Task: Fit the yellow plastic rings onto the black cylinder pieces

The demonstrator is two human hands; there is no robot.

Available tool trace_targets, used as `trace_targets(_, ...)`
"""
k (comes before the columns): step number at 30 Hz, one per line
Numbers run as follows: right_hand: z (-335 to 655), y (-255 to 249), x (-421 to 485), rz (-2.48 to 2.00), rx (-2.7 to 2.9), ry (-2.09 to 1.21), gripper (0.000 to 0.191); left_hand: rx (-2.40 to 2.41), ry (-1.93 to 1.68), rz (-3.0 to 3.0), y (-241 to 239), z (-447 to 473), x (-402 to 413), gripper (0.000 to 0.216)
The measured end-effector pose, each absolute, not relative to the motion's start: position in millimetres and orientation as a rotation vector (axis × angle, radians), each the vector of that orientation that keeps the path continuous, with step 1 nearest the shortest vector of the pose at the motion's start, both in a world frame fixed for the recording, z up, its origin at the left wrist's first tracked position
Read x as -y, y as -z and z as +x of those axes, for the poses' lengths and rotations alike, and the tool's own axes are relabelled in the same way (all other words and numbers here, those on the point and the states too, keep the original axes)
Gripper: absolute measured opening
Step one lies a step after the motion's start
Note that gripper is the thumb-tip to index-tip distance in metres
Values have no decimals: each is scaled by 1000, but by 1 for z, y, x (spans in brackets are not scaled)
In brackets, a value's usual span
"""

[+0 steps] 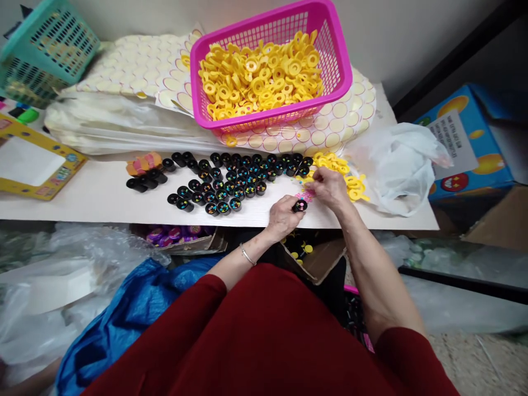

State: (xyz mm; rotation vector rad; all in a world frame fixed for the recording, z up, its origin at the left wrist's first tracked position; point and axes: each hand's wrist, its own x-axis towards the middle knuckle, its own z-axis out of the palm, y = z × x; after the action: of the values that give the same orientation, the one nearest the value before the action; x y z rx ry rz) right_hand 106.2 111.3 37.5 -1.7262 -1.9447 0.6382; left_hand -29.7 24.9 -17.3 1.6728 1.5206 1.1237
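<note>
My left hand (284, 215) is closed around a small black cup (300, 205) near the table's front edge, its mouth facing up with small coloured bits inside. Just above and to the right of it, my right hand (329, 188) has its fingers pinched together; whatever sits between the fingertips is too small to make out. Pink pieces (304, 194) lie on the table between the two hands. Yellow plastic ring pieces (355, 187) are heaped behind and beside my right hand. To the left stand many black cups (223, 208) in loose rows, several with coloured bits in them.
A pink basket (270, 118) full of yellow ring pieces stands at the back. A white plastic bag (406, 165) and a blue box (462, 148) are on the right. At the left are a yellow display box (53, 181) and a teal basket (25, 55). An open carton (317, 264) sits below the edge.
</note>
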Motion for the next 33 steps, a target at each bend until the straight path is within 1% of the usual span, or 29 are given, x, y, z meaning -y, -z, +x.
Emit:
trace_targets(5, 107, -42, -86, -1353, 1362, -1009, 19, -1501, -1100, 1625, 16, -31, -26, 20)
trace_targets(8, 103, -44, -68, -1283, 1234, -1187, 17, -1489, -1091, 1591, 16, -31, -28, 23)
trace_targets(10, 100, -42, -59, -1302, 1208, -1217, 14, -1488, -1090, 1564, 18, -31, -30, 25)
trace_targets(14, 94, -31, -52, -1354, 1288, -1172, 10, -1458, -1123, 1524, 19, -31, -32, 24)
trace_targets(20, 90, -26, -48, -1417, 1471, -961, 7, -1454, -1125, 1428, 12, -34, -31, 16)
trace_targets(28, 87, -28, -48, -1450, 1610, -840, 6, -1434, -1119, 1280, 5, -39, -33, 19)
trace_targets(33, 87, -23, -50, -1422, 1563, -870, 8, -1267, -1137, 867, -4, -45, -31, 26)
